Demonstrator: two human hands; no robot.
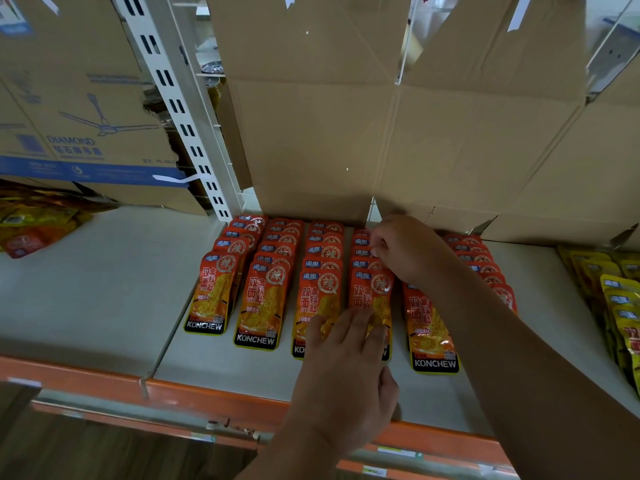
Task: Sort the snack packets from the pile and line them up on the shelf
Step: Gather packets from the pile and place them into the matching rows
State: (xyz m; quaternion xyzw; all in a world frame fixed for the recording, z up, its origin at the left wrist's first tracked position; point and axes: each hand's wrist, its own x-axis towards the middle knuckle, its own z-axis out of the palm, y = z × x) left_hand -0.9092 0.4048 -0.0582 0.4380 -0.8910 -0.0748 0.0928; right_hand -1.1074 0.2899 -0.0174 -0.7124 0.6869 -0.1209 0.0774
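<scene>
Orange-red snack packets marked KONCHEW lie in several overlapping rows (263, 299) on the pale shelf (104, 289). My left hand (346, 368) rests flat with spread fingers on the front packets of the third and fourth rows (372, 296). My right hand (405, 247) reaches to the back of the fourth row, its fingers pinched at the top edge of a packet there. The right forearm hides part of the fifth row (429, 327) and the row behind it.
Cardboard sheets (346, 133) stand behind the rows. A fan carton (79, 109) sits at the upper left over a loose pile of packets (31, 226). Yellow packets (620, 306) are lined up at the right. The shelf has an orange front edge (207, 393).
</scene>
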